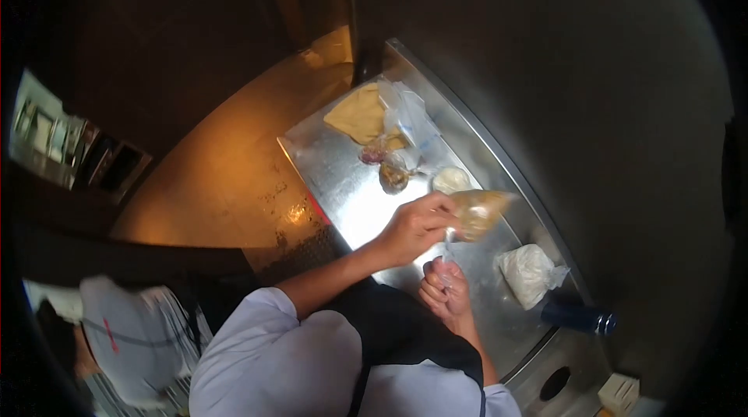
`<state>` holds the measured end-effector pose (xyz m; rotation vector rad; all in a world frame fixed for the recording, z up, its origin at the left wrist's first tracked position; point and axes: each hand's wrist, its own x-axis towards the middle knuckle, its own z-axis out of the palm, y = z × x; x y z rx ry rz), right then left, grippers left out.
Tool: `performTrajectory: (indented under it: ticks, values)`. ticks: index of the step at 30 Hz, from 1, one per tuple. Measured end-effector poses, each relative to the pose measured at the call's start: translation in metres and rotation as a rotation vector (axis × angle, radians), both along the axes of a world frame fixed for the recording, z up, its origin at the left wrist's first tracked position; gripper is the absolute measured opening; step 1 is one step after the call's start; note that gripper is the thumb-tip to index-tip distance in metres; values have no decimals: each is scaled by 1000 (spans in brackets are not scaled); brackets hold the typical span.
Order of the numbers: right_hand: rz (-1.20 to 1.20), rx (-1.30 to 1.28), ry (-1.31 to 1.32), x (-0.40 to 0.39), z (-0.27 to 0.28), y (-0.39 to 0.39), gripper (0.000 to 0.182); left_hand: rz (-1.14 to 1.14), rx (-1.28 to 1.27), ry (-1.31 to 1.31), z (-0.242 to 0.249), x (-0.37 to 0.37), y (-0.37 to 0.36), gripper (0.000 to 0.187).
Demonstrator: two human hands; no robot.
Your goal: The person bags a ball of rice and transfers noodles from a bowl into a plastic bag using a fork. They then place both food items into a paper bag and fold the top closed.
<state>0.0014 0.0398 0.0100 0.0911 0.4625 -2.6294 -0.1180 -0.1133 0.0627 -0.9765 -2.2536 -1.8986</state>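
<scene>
My left hand (421, 226) is closed around the neck of a clear plastic bag (481, 214) filled with something yellowish-brown. Just below it, my right hand (446, 286) is closed with the fingers curled, pinching the thin twisted end of that bag. Behind the held bag, a pale round bag (452, 180) rests on the steel table (351, 214). Farther back lie a small bag with dark brown contents (393, 177), a small reddish bag (372, 154) and a tan folded cloth or bag (358, 113). A tied bag of white stuff (528, 275) sits to the right.
Clear plastic sheeting (413, 117) lies by the raised back edge of the table. A dark blue cylinder (578, 319) lies at the right, with a pale block (619, 392) below it. Another person (136, 339) in a light shirt is at the lower left.
</scene>
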Motion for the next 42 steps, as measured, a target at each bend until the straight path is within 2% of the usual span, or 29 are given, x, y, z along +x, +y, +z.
performTrajectory:
  ticks: [1,2,3,5,6,7,8,9,10,12,14,16,18,21,23,24,25,27,28,30,32,33,36,37,40,41,42]
  values:
    - [39,-27,-11,-12,-1,-8,19,-134,59,-50,14,-9,-9,14]
    - [69,-53,75,-30,-7,-18,24,-272,118,-104,25,-19,-18,14]
    - [-34,222,138,-45,4,-20,29,-415,175,-159,29,-28,-27,14]
    - [-255,914,703,-97,27,-17,36,-544,266,-189,19,-44,-42,14]
    - [-183,1063,782,-118,29,-15,34,-610,307,-206,15,-51,-49,14]
    - [-113,1208,871,-139,32,-13,32,-572,180,-102,17,-59,-64,16]
    - [92,1037,532,-143,27,-9,26,-477,125,-120,15,-65,-78,17]
    - [73,1147,529,-148,44,-18,21,-391,71,-136,10,-69,-93,18]
    - [58,1260,514,-153,60,-36,16,-267,-67,-17,4,-77,-109,20]
    - [-222,1495,837,-157,47,-58,15,-115,-72,-59,-12,-77,-125,18]
    - [-548,1767,845,-150,25,-96,11,41,-76,-105,-38,-75,-136,15]
    - [-750,1989,925,-144,-10,-125,21,131,-66,-233,-68,-72,-148,12]
    - [-877,1951,958,-139,-51,-145,26,180,-65,-424,-94,-70,-159,10]
    - [-868,1925,1021,-133,-56,-159,28,161,159,-565,-111,-72,-171,10]
    - [-850,1922,1027,-131,-58,-166,28,118,-19,-634,-105,-77,-174,12]
    - [-897,1866,975,-132,-62,-169,28,97,-116,-678,-102,-79,-181,14]
    - [-939,1814,916,-135,-67,-170,27,70,-214,-543,-123,-87,-189,17]
    - [-987,1786,767,-140,-78,-182,24,40,-208,-653,-123,-93,-190,16]
    - [-996,1724,569,-139,-76,-188,22,27,-187,-706,-124,-98,-191,16]
    - [-1006,1571,196,-140,-69,-202,20,61,-57,-917,-157,-116,-201,15]
    - [-976,1773,236,-141,-66,-201,16,79,141,-1143,-169,-129,-200,14]
    - [-877,1842,256,-143,-62,-205,15,69,169,-1182,-171,-134,-200,17]
    - [-923,2103,306,-171,-66,-244,17,-38,186,-1283,-175,-154,-203,23]
    - [-845,2134,198,-179,-69,-258,20,-97,165,-1290,-178,-160,-207,23]
    - [-1011,2288,183,-203,-82,-278,18,-242,65,-1259,-184,-185,-217,21]
    - [-1149,2240,143,-211,-85,-287,13,-276,8,-1228,-183,-190,-220,21]
    - [-1182,2209,45,-216,-88,-294,12,-310,-53,-1192,-181,-195,-224,22]
